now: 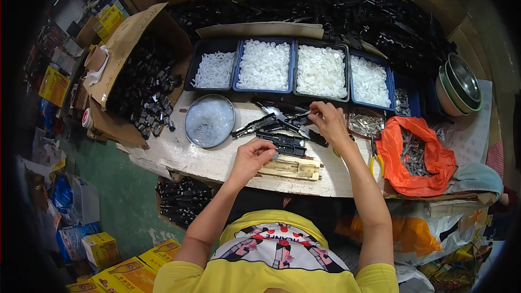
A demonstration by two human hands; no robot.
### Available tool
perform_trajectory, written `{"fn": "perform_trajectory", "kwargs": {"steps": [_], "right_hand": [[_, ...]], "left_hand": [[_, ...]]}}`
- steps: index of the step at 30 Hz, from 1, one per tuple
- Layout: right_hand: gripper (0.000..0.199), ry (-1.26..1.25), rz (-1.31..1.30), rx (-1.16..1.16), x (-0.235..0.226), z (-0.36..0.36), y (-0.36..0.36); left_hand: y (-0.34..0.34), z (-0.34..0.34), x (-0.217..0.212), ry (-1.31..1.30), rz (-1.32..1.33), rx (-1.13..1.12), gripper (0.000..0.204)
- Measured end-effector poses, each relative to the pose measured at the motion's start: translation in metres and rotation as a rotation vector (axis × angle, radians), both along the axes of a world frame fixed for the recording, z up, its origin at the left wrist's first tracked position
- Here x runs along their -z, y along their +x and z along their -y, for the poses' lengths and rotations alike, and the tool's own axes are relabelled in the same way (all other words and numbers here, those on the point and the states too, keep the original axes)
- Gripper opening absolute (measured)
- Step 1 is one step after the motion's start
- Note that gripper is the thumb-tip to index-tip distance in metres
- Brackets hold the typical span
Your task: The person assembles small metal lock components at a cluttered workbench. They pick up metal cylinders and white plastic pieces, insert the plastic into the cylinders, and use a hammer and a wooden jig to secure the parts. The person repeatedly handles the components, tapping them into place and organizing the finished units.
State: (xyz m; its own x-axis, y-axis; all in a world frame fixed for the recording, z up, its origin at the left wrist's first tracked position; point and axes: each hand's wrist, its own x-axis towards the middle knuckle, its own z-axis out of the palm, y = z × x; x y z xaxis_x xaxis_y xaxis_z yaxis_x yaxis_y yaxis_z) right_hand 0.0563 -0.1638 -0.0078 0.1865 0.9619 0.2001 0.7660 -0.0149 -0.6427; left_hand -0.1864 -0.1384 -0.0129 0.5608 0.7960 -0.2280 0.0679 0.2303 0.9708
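My left hand [252,158] is closed in a pinch beside a wooden fixture [291,167] at the table's front edge. Whatever its fingertips hold is too small to name. Just behind the fixture lies a black ridged plastic part [283,144]. Farther back and to the right, my right hand [328,122] bends its fingers down at a loose pile of long black plastic parts [290,121]. Its thumb and forefinger close at the end of one dark piece; I cannot tell whether they grip it.
Behind the pile stand blue trays [293,70] of small white plastic pieces. To the left are a round metal dish [209,121] and a carton [130,54] of black parts. On the right lie yellow-handled pliers [376,164], a clear box of metal pins [366,123] and an orange bag [388,157].
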Motion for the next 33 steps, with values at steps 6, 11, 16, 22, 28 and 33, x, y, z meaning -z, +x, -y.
{"fn": "perform_trajectory", "kwargs": {"steps": [6,11,16,22,28,33], "right_hand": [[0.022,-0.009,0.315,-0.149,-0.001,0.006,0.002],[0.015,-0.066,0.530,-0.133,-0.005,0.006,0.002],[0.013,0.119,0.208,-0.137,-0.049,0.016,0.016],[0.016,0.247,-0.175,0.076,-0.092,0.032,0.029],[0.026,0.166,0.063,0.025,-0.110,0.074,0.007],[0.031,0.168,0.527,-0.111,-0.071,0.083,-0.049]], "left_hand": [[0.002,-0.006,0.010,0.129,-0.014,-0.030,0.011],[0.006,-0.013,0.015,0.234,-0.079,-0.045,0.010],[0.010,-0.020,0.018,0.329,-0.135,-0.074,0.012],[0.024,-0.013,0.007,0.296,-0.069,-0.055,0.009],[0.035,-0.002,-0.002,0.692,-0.137,0.200,0.010],[0.057,-0.004,0.010,0.846,-0.206,0.156,0.010]]}}
